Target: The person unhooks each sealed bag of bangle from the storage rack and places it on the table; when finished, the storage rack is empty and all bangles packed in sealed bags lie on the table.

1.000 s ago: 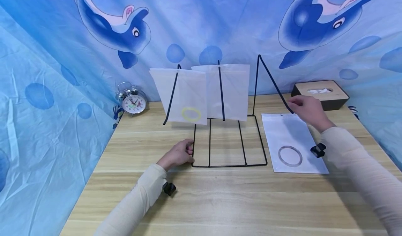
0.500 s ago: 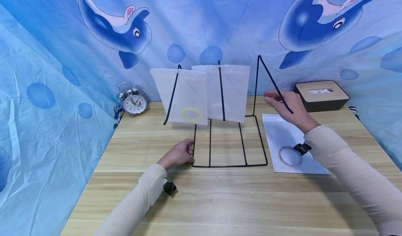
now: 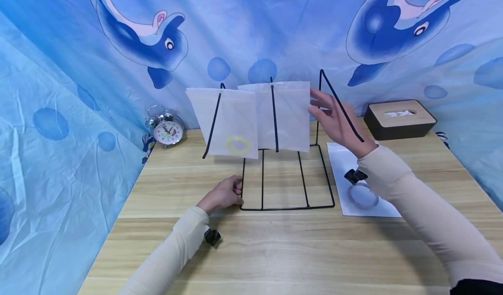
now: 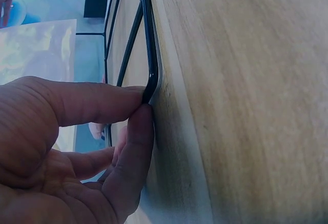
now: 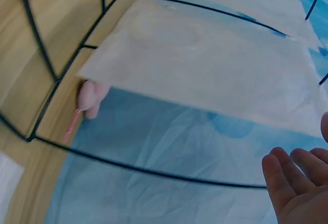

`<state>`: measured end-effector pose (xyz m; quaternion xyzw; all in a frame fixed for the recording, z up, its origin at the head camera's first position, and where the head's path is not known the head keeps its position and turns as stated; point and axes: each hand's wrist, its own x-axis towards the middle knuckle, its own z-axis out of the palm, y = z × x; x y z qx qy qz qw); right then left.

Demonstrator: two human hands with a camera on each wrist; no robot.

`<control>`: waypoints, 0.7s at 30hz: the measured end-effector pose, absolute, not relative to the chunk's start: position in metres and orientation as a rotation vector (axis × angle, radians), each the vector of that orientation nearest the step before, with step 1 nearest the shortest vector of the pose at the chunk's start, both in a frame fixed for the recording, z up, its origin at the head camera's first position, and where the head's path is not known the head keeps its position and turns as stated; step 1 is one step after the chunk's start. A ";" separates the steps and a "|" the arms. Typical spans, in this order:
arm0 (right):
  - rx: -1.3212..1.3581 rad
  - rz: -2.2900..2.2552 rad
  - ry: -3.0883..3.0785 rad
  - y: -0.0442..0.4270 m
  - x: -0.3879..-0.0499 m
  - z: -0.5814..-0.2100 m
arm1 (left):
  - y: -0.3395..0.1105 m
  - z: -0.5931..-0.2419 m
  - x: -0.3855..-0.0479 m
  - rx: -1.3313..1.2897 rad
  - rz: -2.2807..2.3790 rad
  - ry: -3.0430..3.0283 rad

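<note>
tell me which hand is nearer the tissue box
Right. The right hand is in the air left of the tissue box, by a hanging bag; the left hand is farther off, pinching the near left corner of the rack.

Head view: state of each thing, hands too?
Black wire rack: standing
Frosted white bag with yellow ring: hanging
Second frosted white bag: hanging
White rectangular bag: lying flat, partly hidden
Silver metal alarm clock: upright
Black rectangular tissue box: tissue showing
Left hand: pinching rack corner
Right hand: fingers extended
</note>
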<state>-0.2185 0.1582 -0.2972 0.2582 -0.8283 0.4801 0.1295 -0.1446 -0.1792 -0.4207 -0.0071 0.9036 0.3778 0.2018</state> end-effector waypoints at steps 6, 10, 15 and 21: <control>0.862 1.438 -2.267 0.141 -0.226 -0.292 | -0.179 -0.421 -0.144 -0.016 1.055 2.527; 0.798 1.442 -2.262 0.137 -0.225 -0.289 | -0.179 -0.422 -0.143 -0.016 1.065 2.522; 0.662 1.346 -2.299 0.136 -0.221 -0.289 | -0.179 -0.423 -0.143 -0.008 1.061 2.523; 0.654 1.318 -2.272 0.139 -0.216 -0.290 | -0.179 -0.421 -0.143 -0.007 1.059 2.527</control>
